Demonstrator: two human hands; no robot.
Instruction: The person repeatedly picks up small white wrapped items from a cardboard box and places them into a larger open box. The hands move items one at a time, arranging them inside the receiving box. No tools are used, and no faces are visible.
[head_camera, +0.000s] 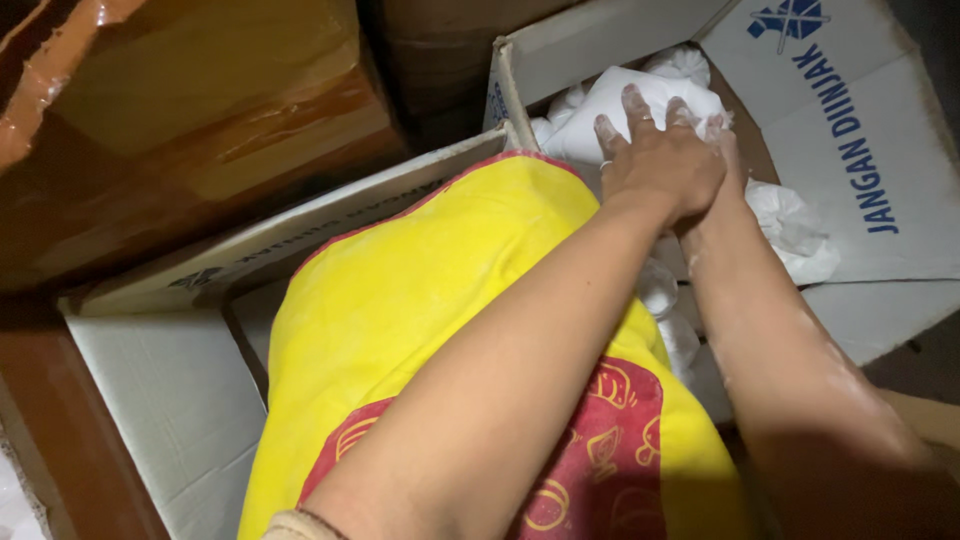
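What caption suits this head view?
Left hand and right hand press a white bag into an open carton.

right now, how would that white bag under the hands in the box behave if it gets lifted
The white bag probably sags: its surface creases under the left hand. The knotted bags beside it look soft and bulging, so it likely won't roll. The film may be slippery; the right hand is mostly hidden.
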